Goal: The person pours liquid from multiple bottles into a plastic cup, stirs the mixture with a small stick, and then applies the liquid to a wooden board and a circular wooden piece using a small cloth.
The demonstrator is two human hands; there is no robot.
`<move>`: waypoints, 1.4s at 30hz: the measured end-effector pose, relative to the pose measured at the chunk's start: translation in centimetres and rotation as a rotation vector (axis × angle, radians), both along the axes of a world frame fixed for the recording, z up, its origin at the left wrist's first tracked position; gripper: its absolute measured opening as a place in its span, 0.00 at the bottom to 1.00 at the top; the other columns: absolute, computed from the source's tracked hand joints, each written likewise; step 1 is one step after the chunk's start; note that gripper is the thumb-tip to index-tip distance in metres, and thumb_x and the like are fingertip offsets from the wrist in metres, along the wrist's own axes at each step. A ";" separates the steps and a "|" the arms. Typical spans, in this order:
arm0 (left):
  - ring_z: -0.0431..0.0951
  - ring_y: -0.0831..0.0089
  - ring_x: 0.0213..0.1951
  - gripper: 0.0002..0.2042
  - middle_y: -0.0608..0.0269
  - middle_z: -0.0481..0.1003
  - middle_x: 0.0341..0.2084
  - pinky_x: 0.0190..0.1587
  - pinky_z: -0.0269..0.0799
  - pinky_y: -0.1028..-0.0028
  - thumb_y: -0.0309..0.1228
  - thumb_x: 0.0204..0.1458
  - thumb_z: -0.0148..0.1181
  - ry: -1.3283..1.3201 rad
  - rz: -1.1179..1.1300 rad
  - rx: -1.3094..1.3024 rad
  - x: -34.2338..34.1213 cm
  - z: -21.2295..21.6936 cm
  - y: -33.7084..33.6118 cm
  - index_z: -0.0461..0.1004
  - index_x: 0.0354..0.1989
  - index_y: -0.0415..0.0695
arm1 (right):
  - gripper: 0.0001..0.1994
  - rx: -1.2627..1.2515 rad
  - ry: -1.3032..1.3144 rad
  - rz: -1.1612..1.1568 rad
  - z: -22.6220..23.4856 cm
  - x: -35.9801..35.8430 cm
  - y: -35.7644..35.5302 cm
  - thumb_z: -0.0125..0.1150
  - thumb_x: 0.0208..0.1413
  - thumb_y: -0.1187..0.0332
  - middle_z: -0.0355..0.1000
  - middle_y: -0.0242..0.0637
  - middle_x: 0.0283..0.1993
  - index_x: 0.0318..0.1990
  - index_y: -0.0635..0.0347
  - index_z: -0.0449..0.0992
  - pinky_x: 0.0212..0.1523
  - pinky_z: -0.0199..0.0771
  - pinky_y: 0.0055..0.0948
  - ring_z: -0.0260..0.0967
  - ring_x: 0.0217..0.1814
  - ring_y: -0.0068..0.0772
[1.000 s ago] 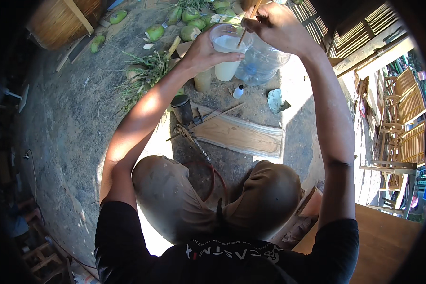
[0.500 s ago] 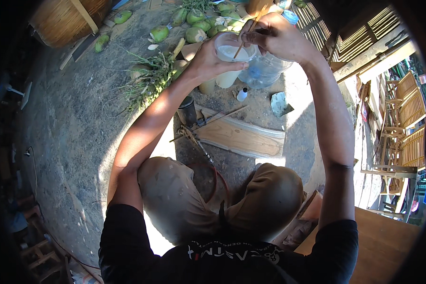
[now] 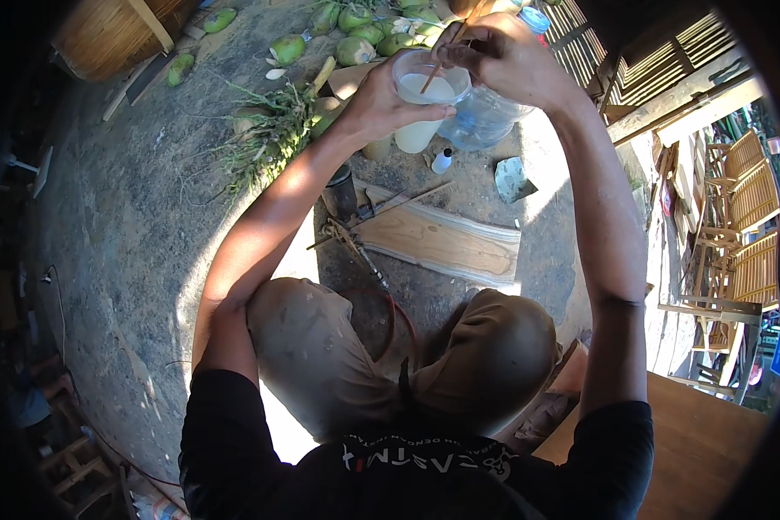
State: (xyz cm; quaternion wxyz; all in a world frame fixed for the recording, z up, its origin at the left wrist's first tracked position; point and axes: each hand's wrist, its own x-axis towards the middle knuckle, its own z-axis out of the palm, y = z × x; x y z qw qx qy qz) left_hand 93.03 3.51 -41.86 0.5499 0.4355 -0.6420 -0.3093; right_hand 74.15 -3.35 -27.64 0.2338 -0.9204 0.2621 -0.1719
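Stirring looks like the step in hand: L hand (image 3: pixel 386 104) is wrapped round a clear plastic cup (image 3: pixel 418 139), thumb across its near side, fingers mostly hidden; R hand (image 3: pixel 503 56) pinches a thin brown stick (image 3: pixel 428 81) btwn thumb & fingers, lower end down in the cup. Hands close together at the rim; can't tell if R fingertips touch it. Cup's held up over the floor (image 3: pixel 130 234), past the far edge of the wood board (image 3: pixel 442 243), roughly out from its far L corner. Small white bottle (image 3: pixel 442 162) stands btwn that edge & the cup; big clear jug (image 3: pixel 485 128) just to the cup's R.

Next move, I'd guess: keep L grip firm but not squeezing (thin wall prob. flexes), work the stick round, lift it out w/o drips once mix looks even.

Cup itself: see-through, wide-mouthed, narrower toward base, w/ cloudy whitish liquid below a clear band at the rim. Seems approx. upright, maybe tipped a bit; lens bend makes it hard to tell. No spill visible on its outside.
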 end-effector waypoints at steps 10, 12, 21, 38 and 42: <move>0.79 0.70 0.59 0.37 0.60 0.80 0.56 0.64 0.73 0.65 0.32 0.45 0.83 -0.020 -0.030 -0.014 -0.7 0.0 0.1 0.72 0.65 0.40 | 0.09 0.010 0.009 0.009 -0.9 -1.0 -0.7 0.65 0.64 0.67 0.78 0.39 0.28 0.42 0.65 0.84 0.32 0.75 0.30 0.75 0.28 0.25; 0.79 0.70 0.59 0.37 0.59 0.80 0.55 0.64 0.73 0.65 0.31 0.45 0.83 -0.026 -0.051 -0.019 -0.9 0.0 0.1 0.72 0.65 0.40 | 0.09 -0.072 0.000 0.029 -1.2 -1.2 -1.1 0.65 0.64 0.68 0.78 0.39 0.28 0.42 0.65 0.84 0.33 0.75 0.30 0.75 0.28 0.25; 0.79 0.70 0.58 0.38 0.60 0.81 0.52 0.64 0.73 0.66 0.37 0.43 0.86 0.012 -0.024 0.026 -1.5 0.3 0.4 0.73 0.63 0.41 | 0.08 -0.283 -0.008 0.086 -2.1 -2.1 -2.8 0.64 0.61 0.69 0.79 0.44 0.30 0.40 0.66 0.83 0.34 0.75 0.35 0.75 0.30 0.34; 0.78 0.69 0.59 0.38 0.58 0.79 0.56 0.65 0.72 0.64 0.36 0.44 0.84 -0.052 -0.023 0.012 -1.3 -0.3 0.3 0.71 0.64 0.40 | 0.09 0.029 -0.053 0.016 -1.5 -1.6 -0.5 0.65 0.65 0.69 0.78 0.38 0.28 0.44 0.66 0.85 0.31 0.73 0.31 0.73 0.27 0.26; 0.78 0.69 0.59 0.36 0.59 0.80 0.55 0.64 0.72 0.64 0.33 0.46 0.83 -0.096 0.000 -0.048 -1.1 -0.4 0.2 0.72 0.64 0.40 | 0.08 -0.134 0.150 -0.037 0.1 -1.4 0.7 0.64 0.66 0.70 0.79 0.38 0.29 0.45 0.65 0.85 0.30 0.71 0.30 0.73 0.28 0.26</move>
